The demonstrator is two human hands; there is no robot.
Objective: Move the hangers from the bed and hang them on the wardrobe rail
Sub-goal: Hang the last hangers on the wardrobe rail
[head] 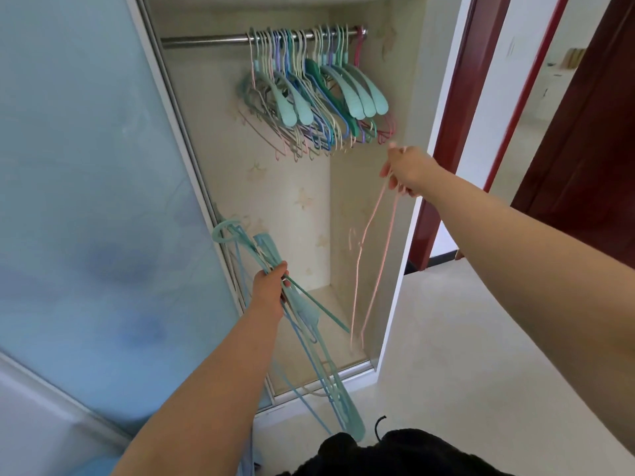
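Person stood facing an open wardrobe (405, 97). Left hand (269, 286), low by the frosted sliding door (86, 183), was clamped on a bundle of teal & blue hangers (309, 338) pointing down toward the floor. Right hand (407, 171), raised near the wardrobe's right edge, was closed on a thin pink hanger (372, 235) dangling below it. Metal rail (206, 40) near the top already carried many pastel hangers (319, 94), bunched at its right end.
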